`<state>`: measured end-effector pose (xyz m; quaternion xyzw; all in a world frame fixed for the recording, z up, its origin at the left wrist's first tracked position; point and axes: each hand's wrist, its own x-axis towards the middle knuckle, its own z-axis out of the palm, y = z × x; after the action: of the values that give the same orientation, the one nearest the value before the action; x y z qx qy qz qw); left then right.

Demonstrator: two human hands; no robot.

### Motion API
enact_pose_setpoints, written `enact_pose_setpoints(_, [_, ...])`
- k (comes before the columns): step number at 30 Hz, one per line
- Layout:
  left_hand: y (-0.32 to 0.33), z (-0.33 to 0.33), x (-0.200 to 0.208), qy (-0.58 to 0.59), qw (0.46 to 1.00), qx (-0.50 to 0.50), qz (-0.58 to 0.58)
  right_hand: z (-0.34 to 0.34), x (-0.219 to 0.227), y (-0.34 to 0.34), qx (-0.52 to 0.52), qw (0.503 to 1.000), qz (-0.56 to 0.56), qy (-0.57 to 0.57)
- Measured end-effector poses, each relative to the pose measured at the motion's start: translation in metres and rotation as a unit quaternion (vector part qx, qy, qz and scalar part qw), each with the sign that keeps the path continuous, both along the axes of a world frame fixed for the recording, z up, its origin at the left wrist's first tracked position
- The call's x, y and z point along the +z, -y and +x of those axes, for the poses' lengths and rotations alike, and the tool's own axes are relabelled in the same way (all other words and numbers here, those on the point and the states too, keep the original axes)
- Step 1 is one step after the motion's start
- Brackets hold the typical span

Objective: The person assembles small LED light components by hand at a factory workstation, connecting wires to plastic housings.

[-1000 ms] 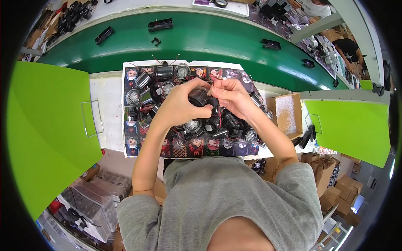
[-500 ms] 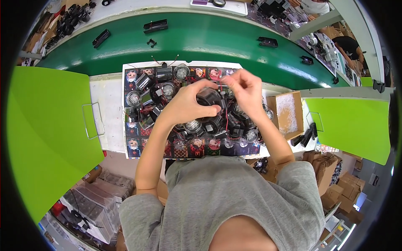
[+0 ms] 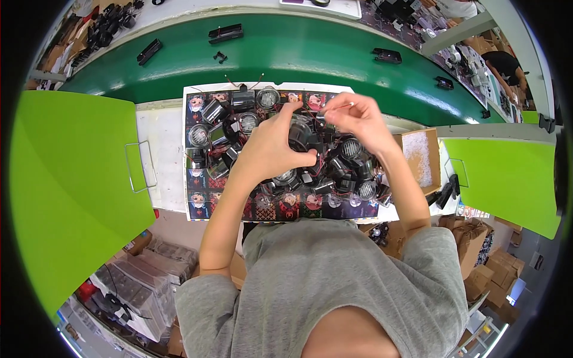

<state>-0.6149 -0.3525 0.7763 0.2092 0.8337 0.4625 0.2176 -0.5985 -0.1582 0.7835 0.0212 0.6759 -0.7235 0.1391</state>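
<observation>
My left hand (image 3: 270, 146) is wrapped round a black cylindrical housing (image 3: 299, 135), thumb on its near side and fingers on its far side. Just right of it, my right hand (image 3: 365, 124) is closed in a pinch on a thin red wire (image 3: 341, 108) whose small white tip shows above the fingers. Whether that wire joins the held housing is hidden by the fingers. Below both hands, many similar black housings with clear ribbed lenses, such as this one (image 3: 351, 149), lie in a heap on a printed sheet (image 3: 262, 210).
To the right stands an open cardboard box (image 3: 434, 156) of white bits, with black parts (image 3: 444, 192) beside it. Beyond the sheet runs a green conveyor belt (image 3: 298, 53) carrying a few black casings (image 3: 225, 33). Lime-green panels (image 3: 77, 161) flank the workplace. A co-worker (image 3: 504, 68) is at far right.
My right hand has lifted slightly, drawing the red wire up beside the housing; its white tip now shows. My left hand keeps its hold. The whole view has shifted a little.
</observation>
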Motion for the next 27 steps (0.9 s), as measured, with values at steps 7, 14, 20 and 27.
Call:
enact_pose_setpoints(7, [-0.004,0.006,-0.008,0.003,1.0,-0.005,-0.004,0.006,-0.002,-0.025,-0.027,0.998,-0.036,-0.036])
enact_pose_setpoints(14, [0.005,-0.007,-0.005,0.066,0.995,0.004,0.074,0.016,-0.012,-0.043,-0.031,0.997,-0.043,-0.048])
enact_pose_setpoints(20, [0.012,-0.009,-0.003,0.154,0.978,0.0,0.141,0.015,-0.022,-0.038,-0.025,0.996,0.036,-0.075])
enact_pose_setpoints(27, [0.023,-0.002,-0.014,0.203,0.954,-0.021,0.219,0.016,-0.019,-0.028,-0.02,0.985,0.111,-0.13])
